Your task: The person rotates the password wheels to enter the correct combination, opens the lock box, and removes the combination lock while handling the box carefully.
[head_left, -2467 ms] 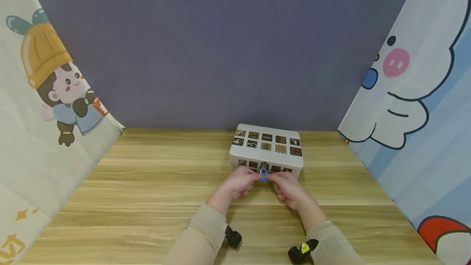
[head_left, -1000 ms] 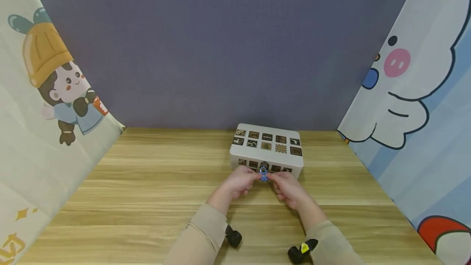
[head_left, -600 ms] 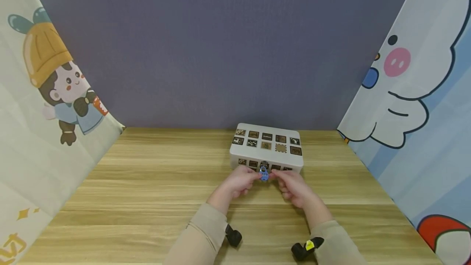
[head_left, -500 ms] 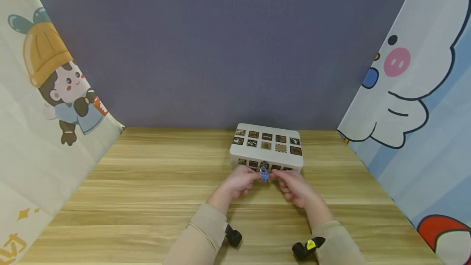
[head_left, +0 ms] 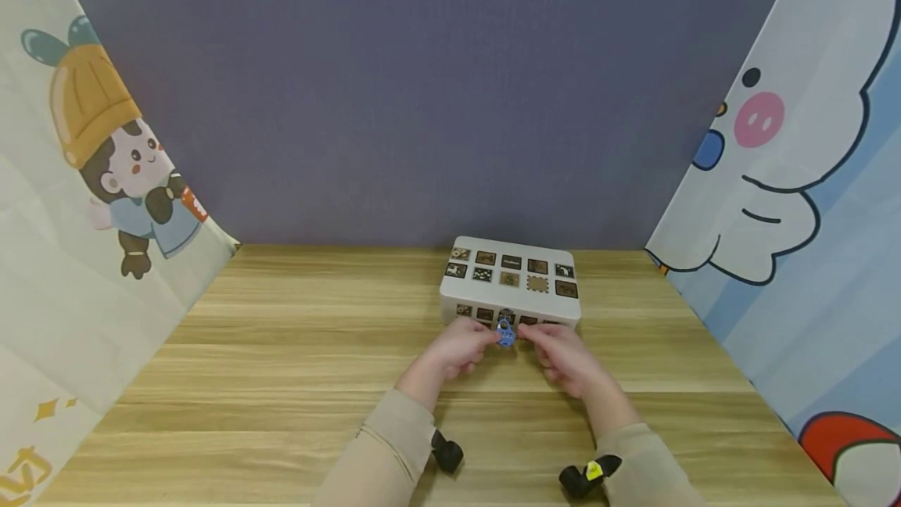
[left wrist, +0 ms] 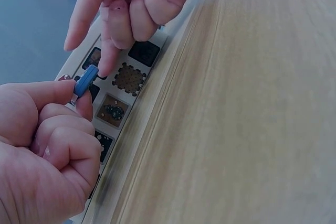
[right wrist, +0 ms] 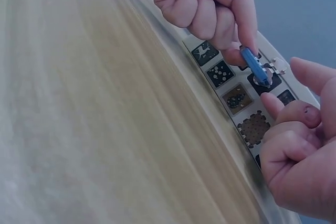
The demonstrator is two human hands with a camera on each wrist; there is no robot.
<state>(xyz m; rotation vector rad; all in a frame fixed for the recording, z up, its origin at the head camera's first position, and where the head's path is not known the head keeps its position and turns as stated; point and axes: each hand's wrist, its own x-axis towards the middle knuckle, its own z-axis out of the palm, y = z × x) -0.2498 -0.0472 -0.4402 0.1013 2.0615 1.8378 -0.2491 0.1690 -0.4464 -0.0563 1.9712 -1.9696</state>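
A small blue padlock (head_left: 505, 333) hangs at the metal clasp (right wrist: 277, 66) on the front of a white tin box (head_left: 517, 300) printed with square pictures. My left hand (head_left: 461, 346) pinches the padlock's left side between thumb and index finger, other fingers curled. To the padlock's right is my right hand (head_left: 559, 350), its thumb and index finger extended and apart with nothing between them. In the left wrist view one right fingertip (left wrist: 106, 66) comes right at the padlock's edge. The padlock's face is turned away from both wrist cameras.
The box stands at the back of a wooden table (head_left: 317, 382), near a dark grey partition (head_left: 422, 100). Cloth panels with cartoon prints flank the table left and right. A black wrist camera (head_left: 446, 454) sits at the left sleeve, another (head_left: 580, 480) at the right.
My right hand has let go of the padlock and drawn back slightly to the right. The padlock has turned a little. My left hand and the box have stayed in place.
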